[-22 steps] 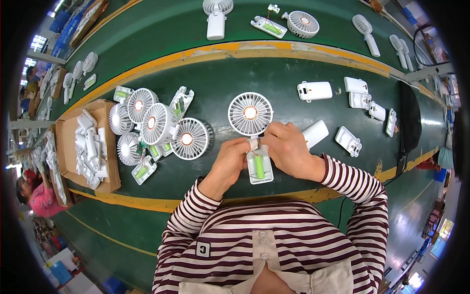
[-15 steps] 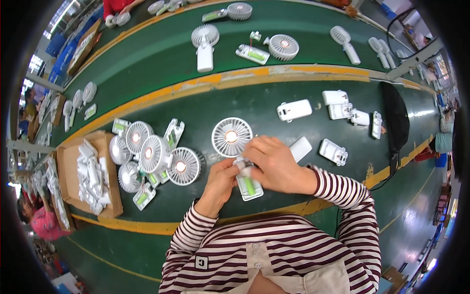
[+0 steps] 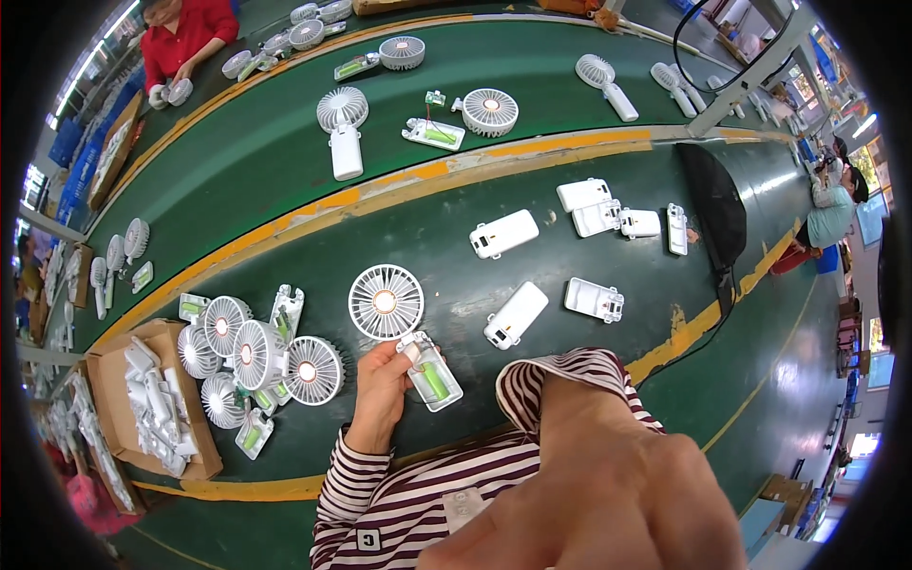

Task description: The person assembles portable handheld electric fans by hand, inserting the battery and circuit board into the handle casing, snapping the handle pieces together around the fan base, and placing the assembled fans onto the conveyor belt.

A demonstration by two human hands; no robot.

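Note:
My left hand (image 3: 380, 380) is closed round the neck of a white handheld fan (image 3: 385, 301), thumb on top. The fan's round grille points away from me. Its handle half lies open toward me, with a green battery (image 3: 434, 380) inside. My right hand (image 3: 608, 484) is raised large in front of the view at the lower right, back of the hand showing. Its fingertips are cut off by the lower edge, so what they hold, if anything, is hidden. Nearest beyond it on the bench is a white handle cover (image 3: 518, 314).
A cluster of fans (image 3: 256, 353) lies to the left, beside a cardboard box (image 3: 114, 408) of white parts. Several handle covers (image 3: 594, 298) and a black cloth-like object (image 3: 712, 204) are at right. Across the yellow-edged belt (image 3: 266, 161) lie more fans; a person in red (image 3: 190, 43) works there.
My right hand has left the fan's neck and risen toward the camera. The left hand keeps hold of the fan. The whole view has shifted, showing more of the far side.

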